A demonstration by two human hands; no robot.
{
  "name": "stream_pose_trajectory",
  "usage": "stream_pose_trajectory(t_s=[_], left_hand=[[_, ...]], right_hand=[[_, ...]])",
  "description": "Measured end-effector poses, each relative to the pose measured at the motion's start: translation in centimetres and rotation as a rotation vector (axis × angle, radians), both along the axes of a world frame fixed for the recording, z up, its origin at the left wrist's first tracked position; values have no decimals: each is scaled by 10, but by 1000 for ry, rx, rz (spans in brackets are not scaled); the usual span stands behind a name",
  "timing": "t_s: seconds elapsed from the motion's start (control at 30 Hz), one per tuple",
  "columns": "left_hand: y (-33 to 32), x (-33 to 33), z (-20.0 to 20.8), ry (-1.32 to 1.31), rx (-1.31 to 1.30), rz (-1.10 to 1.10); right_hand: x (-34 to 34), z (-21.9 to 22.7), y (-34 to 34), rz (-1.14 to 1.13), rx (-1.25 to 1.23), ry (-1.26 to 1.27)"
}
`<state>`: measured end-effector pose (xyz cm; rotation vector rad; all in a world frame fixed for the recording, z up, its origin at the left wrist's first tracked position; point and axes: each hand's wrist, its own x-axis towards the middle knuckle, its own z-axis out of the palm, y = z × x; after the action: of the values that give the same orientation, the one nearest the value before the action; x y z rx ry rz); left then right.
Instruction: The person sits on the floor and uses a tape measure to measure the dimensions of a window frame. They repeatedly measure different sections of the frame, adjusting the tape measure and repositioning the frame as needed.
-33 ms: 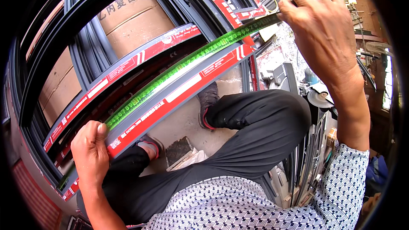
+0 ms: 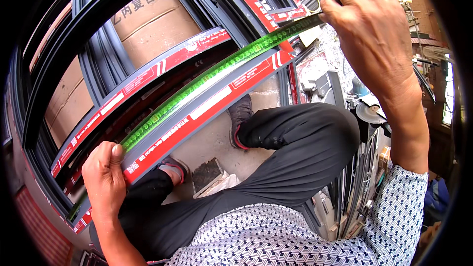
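Note:
A green tape measure (image 2: 197,85) stretches slantwise along a grey frame bar with a red and white protective strip (image 2: 173,133). At its lower left end, my left hand (image 2: 104,177) is closed round the tape and the bar, thumb on top. My right hand (image 2: 372,39), up at the right, pinches the other part of the tape between thumb and fingers, raised off the bar's right end. Whether the right palm hides the tape's case, I cannot tell. Just behind lies a second bar with a red strip (image 2: 135,86), part of the same dark frame.
Dark grey frames (image 2: 98,44) lean at the left over a brown cardboard box (image 2: 152,19). To the right are a round saw blade (image 2: 369,111), long thin profiles (image 2: 352,192) and cluttered scraps. My legs (image 2: 295,143) are beneath the bar, beside a dark flat piece (image 2: 206,173) on the floor.
My right hand has shifted very slightly up and to the left, with its end of the tape. My left hand keeps its hold.

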<state>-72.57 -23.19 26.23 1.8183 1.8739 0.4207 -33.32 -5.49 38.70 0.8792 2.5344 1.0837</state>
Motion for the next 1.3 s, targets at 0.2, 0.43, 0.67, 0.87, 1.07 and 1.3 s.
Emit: stream_pose_trajectory(t_s=[0.2,0.43,0.67,0.87,1.07,1.3], left_hand=[[0,-2,-1,20,-22,-12],[-1,-4,-3,22,-29,-17],[-1,-3,-2,23,-42,-13],[0,-4,-3,24,-41,-25],[-2,-6,-5,-4,-45,-12],[-3,-7,-6,-18,-55,6]], right_hand=[[-13,-2,-4,-59,39,15],[-28,19,-8,-80,-98,21],[-21,14,-12,-85,-93,16],[-19,13,-12,-89,-99,15],[-18,14,-13,-92,-106,11],[-17,13,-14,-96,-110,11]])
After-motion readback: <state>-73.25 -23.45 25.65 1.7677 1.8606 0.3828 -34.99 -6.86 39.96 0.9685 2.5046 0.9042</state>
